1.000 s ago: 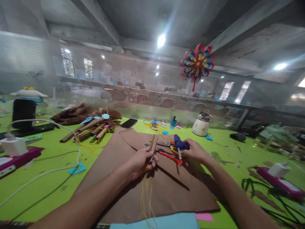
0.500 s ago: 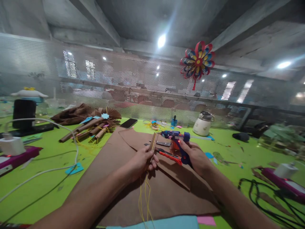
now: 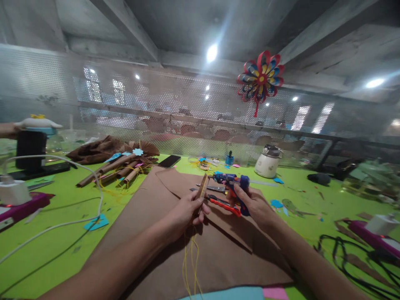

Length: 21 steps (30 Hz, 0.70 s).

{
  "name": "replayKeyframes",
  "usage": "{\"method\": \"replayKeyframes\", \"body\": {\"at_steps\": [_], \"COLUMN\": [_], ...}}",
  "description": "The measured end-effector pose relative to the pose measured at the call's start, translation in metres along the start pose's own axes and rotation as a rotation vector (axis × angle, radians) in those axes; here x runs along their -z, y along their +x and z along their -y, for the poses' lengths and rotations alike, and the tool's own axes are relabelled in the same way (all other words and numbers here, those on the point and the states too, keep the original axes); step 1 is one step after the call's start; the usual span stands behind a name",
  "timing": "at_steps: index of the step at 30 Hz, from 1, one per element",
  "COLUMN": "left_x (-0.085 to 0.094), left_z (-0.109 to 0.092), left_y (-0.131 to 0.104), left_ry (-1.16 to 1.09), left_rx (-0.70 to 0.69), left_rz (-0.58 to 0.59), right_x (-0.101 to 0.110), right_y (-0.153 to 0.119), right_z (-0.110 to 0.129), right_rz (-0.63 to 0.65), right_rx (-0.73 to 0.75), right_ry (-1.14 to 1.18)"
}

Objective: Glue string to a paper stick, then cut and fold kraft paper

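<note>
My left hand [image 3: 190, 210] is closed round a narrow folded strip of brown paper [image 3: 202, 187], held tilted above the work sheet. Yellow strings [image 3: 190, 258] hang down below that hand. My right hand [image 3: 254, 204] grips a dark blue hot glue gun [image 3: 233, 181], its nozzle pointing left close to the strip's upper end; whether they touch I cannot tell. Beneath the hands lies a large sheet of brown paper [image 3: 150, 221]. On it, partly hidden by the hands, are a red-handled tool [image 3: 223, 205] and a grey metal tool [image 3: 215, 188].
Rolled brown paper tubes [image 3: 117, 168] and a dark phone [image 3: 169, 161] lie at the back left. A white bottle [image 3: 268, 161] stands at the back right. Purple power strips [image 3: 375, 237] and cables flank the green table [image 3: 300, 216]. Another person's hand [image 3: 8, 130] shows at far left.
The glue gun's nozzle has dropped slightly along the strip, which my left hand still holds. Another person's hand has come into view at the far left.
</note>
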<state>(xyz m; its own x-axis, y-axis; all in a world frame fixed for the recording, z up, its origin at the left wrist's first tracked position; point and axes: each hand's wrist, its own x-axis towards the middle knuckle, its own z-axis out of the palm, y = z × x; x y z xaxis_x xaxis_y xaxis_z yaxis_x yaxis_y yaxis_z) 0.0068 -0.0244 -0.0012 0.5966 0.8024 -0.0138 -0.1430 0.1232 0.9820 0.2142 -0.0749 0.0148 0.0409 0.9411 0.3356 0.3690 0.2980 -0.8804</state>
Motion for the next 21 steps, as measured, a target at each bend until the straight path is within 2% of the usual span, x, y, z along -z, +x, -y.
{"method": "replayKeyframes", "body": {"at_steps": [21], "left_x": [0.0046], "left_z": [0.0049], "left_y": [0.0022], "left_ry": [0.005], "left_rx": [-0.03], "left_rz": [0.002], "right_x": [-0.0015], "right_y": [-0.0004], "right_z": [-0.0074], "right_rz": [-0.038], "right_rx": [-0.028], "right_ry": [-0.017]}}
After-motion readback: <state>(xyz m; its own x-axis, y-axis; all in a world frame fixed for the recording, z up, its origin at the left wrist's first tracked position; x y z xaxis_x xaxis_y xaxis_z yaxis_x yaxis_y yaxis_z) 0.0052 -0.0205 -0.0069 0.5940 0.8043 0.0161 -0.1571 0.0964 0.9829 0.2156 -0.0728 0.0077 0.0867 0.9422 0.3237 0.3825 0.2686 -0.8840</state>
